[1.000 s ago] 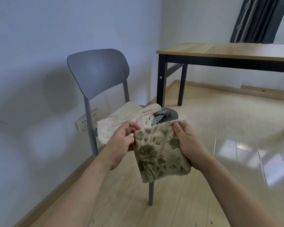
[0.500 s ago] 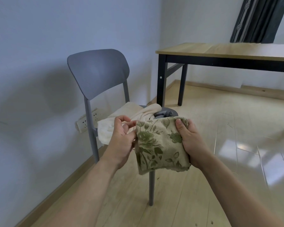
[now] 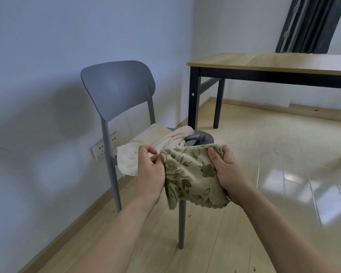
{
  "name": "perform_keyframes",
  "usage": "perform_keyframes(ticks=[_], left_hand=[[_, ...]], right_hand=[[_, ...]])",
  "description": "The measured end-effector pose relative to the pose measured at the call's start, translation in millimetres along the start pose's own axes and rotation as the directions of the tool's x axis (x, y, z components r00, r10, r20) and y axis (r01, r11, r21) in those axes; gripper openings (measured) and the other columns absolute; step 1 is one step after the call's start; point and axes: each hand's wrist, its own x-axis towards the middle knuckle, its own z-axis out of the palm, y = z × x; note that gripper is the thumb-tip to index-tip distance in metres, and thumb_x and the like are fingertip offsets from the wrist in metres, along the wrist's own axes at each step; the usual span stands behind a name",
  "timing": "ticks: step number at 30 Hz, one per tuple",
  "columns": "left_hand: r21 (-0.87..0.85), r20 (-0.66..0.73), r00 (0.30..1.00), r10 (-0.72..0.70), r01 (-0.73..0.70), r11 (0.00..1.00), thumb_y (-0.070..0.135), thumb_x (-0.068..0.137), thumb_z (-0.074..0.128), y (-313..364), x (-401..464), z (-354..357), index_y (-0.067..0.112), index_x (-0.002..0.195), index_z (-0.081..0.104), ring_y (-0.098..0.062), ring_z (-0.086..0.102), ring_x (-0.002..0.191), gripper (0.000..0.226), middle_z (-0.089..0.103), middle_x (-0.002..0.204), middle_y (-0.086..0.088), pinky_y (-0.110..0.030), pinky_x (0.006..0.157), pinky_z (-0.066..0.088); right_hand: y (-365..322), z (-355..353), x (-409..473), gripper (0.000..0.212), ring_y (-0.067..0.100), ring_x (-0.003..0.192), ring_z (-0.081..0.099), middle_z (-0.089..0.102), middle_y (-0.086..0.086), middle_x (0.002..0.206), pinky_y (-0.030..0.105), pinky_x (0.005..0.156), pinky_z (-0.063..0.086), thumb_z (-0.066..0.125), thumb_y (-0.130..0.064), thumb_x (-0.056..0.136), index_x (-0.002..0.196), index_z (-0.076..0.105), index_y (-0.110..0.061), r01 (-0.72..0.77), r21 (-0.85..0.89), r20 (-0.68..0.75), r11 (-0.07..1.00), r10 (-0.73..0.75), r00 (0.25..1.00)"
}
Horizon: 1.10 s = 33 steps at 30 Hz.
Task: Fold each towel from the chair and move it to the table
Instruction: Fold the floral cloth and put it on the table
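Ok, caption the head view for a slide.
Both hands, left hand and right hand, hold a folded floral towel before the chair.

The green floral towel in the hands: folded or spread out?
Folded. The green floral towel hangs as a compact doubled panel, gripped by the right hand, the left hand at its other edge.

1. The floral towel (image 3: 191, 174) hid the chair (image 3: 116, 89) seat's front edge and the top of its front leg.
2. The left hand (image 3: 151, 170) covered part of the cream towel (image 3: 146, 142); whether its grip was on the floral towel's edge could not be told.
3. The cream towel hid most of a grey cloth (image 3: 195, 139).
4. The tabletop (image 3: 274, 61) and curtain (image 3: 311, 24) were cut off by the frame's right and top edges.
5. The right hand's (image 3: 223, 170) fingers lay hidden behind the floral towel.
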Motion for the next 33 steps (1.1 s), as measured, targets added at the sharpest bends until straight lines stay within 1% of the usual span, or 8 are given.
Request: perform_keyframes(ticks=[4,8,13,16,19,25,29,33], left_hand=[[0.070,-0.014,0.999,-0.034,0.035,0.997,0.044,0.095,0.047,-0.8,-2.1,4.7,0.014,0.082,0.062,-0.019,0.059,0.071,0.036,0.066,0.076,-0.005,-0.033,0.065,0.049],[0.035,0.119,0.952,-0.283,0.281,0.959,0.067,0.088,0.035,4.2,-2.8,4.3,0.027,0.088,0.069,-0.021,0.067,0.097,0.053,0.073,0.095,0.002,-0.041,0.092,0.051],[-0.160,0.214,0.865,-0.454,0.490,0.857,0.030,0.091,0.061,10.2,-4.3,7.6,0.008,0.090,0.072,-0.022,0.066,0.088,0.024,0.075,0.082,-0.004,-0.035,0.081,0.052],[-0.265,0.142,0.903,-0.405,0.429,0.864,0.015,0.088,0.060,7.5,0.8,4.6,0.005,0.086,0.067,-0.020,0.059,0.074,0.013,0.066,0.065,-0.002,-0.034,0.069,0.048],[-0.379,0.181,0.944,-0.275,0.325,0.866,0.002,0.087,0.053,10.1,4.7,0.2,0.012,0.084,0.067,-0.020,0.058,0.081,0.017,0.065,0.081,-0.004,-0.035,0.070,0.047],[-0.017,0.338,0.905,-0.257,0.279,0.960,0.021,0.090,0.061,7.8,0.4,-5.2,0.015,0.105,0.068,-0.023,0.063,0.098,0.018,0.071,0.101,-0.004,-0.042,0.088,0.050],[-0.107,0.249,0.933,-0.260,0.293,0.950,0.015,0.093,0.058,10.1,-0.3,2.2,0.013,0.108,0.065,-0.027,0.066,0.103,0.016,0.072,0.105,-0.009,-0.041,0.090,0.053],[-0.138,0.197,0.964,-0.178,0.207,0.969,0.009,0.097,0.050,7.7,1.5,5.3,0.020,0.104,0.066,-0.030,0.067,0.103,0.020,0.071,0.107,-0.011,-0.049,0.090,0.054]], right_hand=[[-1.8,0.8,-2.1,0.015,0.024,0.099,0.060,0.059,0.010,0.108,0.041,0.083,0.054,0.047,-0.036,0.097,0.098,0.050,-0.022,0.053,0.029,-0.028,0.998,-0.052,0.998],[-2.3,0.1,-3.7,0.011,0.018,0.091,0.058,0.056,0.005,0.101,0.038,0.078,0.054,0.046,-0.034,0.097,0.099,0.048,-0.024,0.075,0.020,0.003,0.997,-0.075,0.997],[-2.8,-2.2,-4.9,0.008,0.028,0.103,0.060,0.059,0.013,0.113,0.045,0.087,0.054,0.049,-0.028,0.097,0.104,0.054,-0.028,0.063,0.020,0.074,0.998,-0.064,0.995],[-4.5,-5.3,-5.4,0.013,0.027,0.101,0.063,0.065,0.009,0.105,0.040,0.085,0.055,0.047,-0.023,0.098,0.101,0.060,-0.022,0.110,-0.027,0.033,0.994,-0.109,0.993],[-6.3,-4.4,-6.4,0.018,0.023,0.098,0.063,0.068,0.004,0.100,0.036,0.082,0.053,0.046,-0.019,0.099,0.096,0.062,-0.023,0.186,-0.083,-0.010,0.979,-0.187,0.982],[-5.6,0.9,-6.8,0.015,0.023,0.100,0.060,0.063,0.009,0.105,0.037,0.085,0.052,0.046,-0.022,0.099,0.103,0.060,-0.023,0.301,-0.107,0.045,0.948,-0.298,0.954],[-5.6,-1.9,-8.9,0.011,0.017,0.098,0.061,0.062,0.002,0.106,0.033,0.079,0.053,0.050,-0.033,0.095,0.105,0.053,-0.029,0.110,-0.057,0.029,0.992,-0.109,0.994],[-5.3,-12.8,-11.6,0.044,0.027,0.108,0.066,0.068,0.008,0.117,0.043,0.090,0.055,0.065,-0.028,0.082,0.123,0.056,-0.016,-0.343,0.085,0.405,0.935,0.282,0.870]])
